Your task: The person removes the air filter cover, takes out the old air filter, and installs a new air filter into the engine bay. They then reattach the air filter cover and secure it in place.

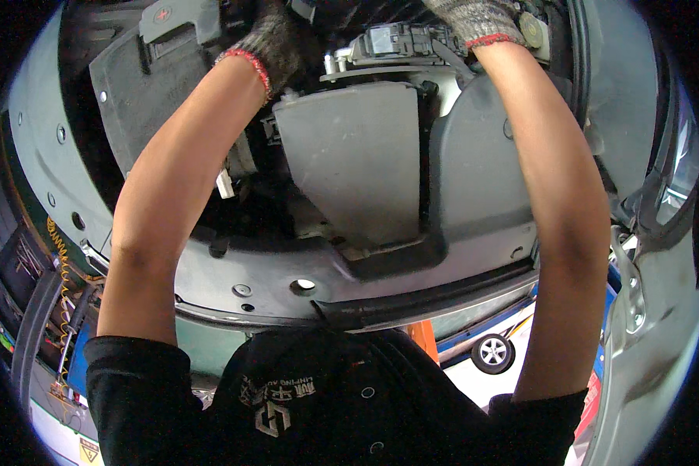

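Note:
My left hand [276,49], in a grey knitted work glove with a red cuff, reaches into the dark top of an engine bay. It is beside a grey plastic battery cover [177,23] marked with a red plus sign. Its fingers are lost in shadow and past the frame's top edge. At the upper right my right hand [480,20], gloved alike, is cut off by the frame. Near it are an electronic module with connectors [387,43] and a yellowish round cap [534,29]. Whatever either hand may hold is hidden. Between my forearms lies a grey plastic box [355,157].
A moulded grey cover [483,157] sits right of the box. The front body panel [268,288] with round holes crosses before my chest. A white connector [225,184] shows by my left forearm. Beyond are a wheel [494,353] on the floor and a coiled yellow hose [64,274].

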The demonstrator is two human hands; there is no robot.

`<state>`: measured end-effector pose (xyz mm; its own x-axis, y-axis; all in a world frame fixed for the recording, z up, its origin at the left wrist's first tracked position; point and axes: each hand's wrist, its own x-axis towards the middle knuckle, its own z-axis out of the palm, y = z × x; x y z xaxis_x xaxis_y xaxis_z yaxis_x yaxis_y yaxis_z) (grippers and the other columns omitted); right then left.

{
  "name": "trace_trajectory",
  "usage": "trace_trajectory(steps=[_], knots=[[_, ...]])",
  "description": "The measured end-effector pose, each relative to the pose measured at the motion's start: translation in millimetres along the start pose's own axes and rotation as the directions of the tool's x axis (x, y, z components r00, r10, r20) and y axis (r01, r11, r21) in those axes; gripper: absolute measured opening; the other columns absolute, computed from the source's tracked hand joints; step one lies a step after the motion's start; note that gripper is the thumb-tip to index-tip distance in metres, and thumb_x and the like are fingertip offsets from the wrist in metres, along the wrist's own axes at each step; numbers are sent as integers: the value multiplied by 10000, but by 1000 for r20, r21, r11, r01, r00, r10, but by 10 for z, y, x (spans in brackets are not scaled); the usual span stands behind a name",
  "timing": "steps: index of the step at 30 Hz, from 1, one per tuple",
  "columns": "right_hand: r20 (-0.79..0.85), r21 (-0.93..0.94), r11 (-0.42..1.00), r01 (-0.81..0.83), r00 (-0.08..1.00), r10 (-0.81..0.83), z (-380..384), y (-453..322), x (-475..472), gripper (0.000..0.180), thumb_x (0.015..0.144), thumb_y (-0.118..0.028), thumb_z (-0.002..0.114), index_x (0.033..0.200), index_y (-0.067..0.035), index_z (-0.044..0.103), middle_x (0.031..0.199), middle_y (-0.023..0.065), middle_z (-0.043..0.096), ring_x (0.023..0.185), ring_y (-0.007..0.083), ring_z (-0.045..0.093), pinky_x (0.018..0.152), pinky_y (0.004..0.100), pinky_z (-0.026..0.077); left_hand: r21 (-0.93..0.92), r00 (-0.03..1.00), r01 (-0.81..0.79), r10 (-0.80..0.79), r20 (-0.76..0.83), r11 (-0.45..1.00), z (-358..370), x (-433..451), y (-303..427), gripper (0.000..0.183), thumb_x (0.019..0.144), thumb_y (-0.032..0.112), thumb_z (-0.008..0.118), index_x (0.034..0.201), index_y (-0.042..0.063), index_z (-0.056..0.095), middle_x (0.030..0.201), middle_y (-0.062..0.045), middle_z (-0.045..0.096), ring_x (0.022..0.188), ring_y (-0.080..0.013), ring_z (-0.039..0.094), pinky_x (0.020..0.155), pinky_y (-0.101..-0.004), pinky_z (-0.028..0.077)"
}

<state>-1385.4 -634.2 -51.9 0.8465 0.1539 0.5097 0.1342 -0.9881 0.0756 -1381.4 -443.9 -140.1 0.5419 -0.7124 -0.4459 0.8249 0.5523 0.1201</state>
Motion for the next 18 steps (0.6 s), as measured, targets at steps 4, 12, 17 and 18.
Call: trace_trajectory(steps=[4,12,17,18], knots=[[-8,67,998,-20,1000,20,-15,20,-22,408,845,-343,578,1086,-17,624,990,211,657,987,382,610,942,501,436,-153,988,109,-89,129,982,-4,-40,28,430,1014,311,452,1372,74,476,1332,-107,548,1161,-252,546,978,-360,478],[28,78,993,-90,996,88,-57,-16,-10,404,827,-353,589,1088,-47,620,961,204,659,972,382,609,933,506,434,739,688,-565,285,667,-367,-135,-10,63,304,994,203,515,1276,93,548,1170,-38,624,994,-184,571,860,-315,500],[10,17,997,-72,997,72,-82,-22,-17,384,816,-361,593,1063,-67,619,953,203,658,957,385,606,966,537,399,744,887,-431,393,243,511,-210,25,44,332,1003,252,490,1282,78,544,1188,-62,619,1025,-198,575,881,-321,502],[-9,17,998,-56,998,56,-85,-20,-20,387,818,-362,593,1066,-67,618,957,202,658,959,385,605,971,535,398,732,891,-421,396,223,536,-214,16,48,338,1005,260,485,1282,76,543,1190,-65,618,1030,-201,576,885,-322,503]])
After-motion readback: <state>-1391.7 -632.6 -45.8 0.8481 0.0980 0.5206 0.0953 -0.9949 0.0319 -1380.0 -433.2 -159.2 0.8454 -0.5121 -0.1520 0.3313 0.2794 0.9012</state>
